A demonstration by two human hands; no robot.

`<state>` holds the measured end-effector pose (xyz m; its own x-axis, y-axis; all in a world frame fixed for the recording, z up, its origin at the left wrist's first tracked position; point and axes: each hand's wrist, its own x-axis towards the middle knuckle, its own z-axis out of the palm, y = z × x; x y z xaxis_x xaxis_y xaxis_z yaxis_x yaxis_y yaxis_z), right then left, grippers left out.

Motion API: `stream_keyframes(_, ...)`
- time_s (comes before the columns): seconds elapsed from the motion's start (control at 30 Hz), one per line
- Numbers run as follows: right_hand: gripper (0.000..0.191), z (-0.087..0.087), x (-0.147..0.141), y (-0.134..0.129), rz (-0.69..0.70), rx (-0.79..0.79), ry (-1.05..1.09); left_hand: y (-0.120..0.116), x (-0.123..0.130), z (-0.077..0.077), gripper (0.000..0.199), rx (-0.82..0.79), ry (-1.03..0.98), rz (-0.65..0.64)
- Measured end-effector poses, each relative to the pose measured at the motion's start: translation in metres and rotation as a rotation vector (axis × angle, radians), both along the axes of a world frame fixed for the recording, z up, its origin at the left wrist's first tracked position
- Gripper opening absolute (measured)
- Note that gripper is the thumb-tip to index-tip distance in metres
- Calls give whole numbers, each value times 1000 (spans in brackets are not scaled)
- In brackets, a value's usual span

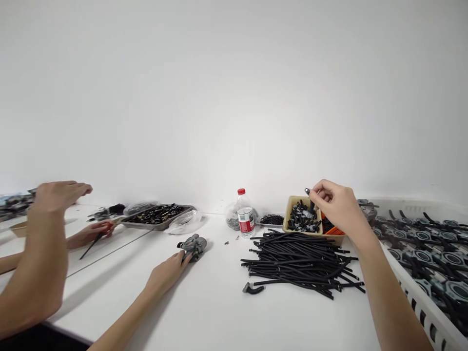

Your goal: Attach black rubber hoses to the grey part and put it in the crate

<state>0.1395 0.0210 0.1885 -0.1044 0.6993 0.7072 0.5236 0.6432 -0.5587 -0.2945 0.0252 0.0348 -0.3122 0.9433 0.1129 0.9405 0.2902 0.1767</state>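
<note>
My left hand [168, 274] is closed on a grey and black mechanical part [193, 247] that rests on the white table. Raised over the right side of a yellow bin [292, 229], my right hand [333, 201] pinches a small dark piece [307, 191] between thumb and fingertip. Short black elbow pieces [302, 217] fill that bin. Below it lies a wide pile of thin black hoses [300, 261]. One short curved hose [253, 288] with a metal clamp sits apart, near the pile's lower left.
A red-capped bottle [246, 219] stands behind the hoses. At the right, a white basket [420, 297] holds rows of assembled parts. A metal tray [157, 225] of black pieces and a plastic bag [185, 222] lie at the left, beside another person's hands [91, 234].
</note>
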Motion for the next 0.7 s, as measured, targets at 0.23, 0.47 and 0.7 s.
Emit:
stream_keyframes(0.23,20,-1,3,1,29,-56,-32,-39,22,-5,52,126,115,-98)
stream_keyframes(0.47,20,-4,-2,5,12,-26,-50,-92,158,-2,44,494,228,-789)
stream_keyframes(0.7,15,0,-9,-2,162,-210,-301,-39,253,17,38,323,214,-836)
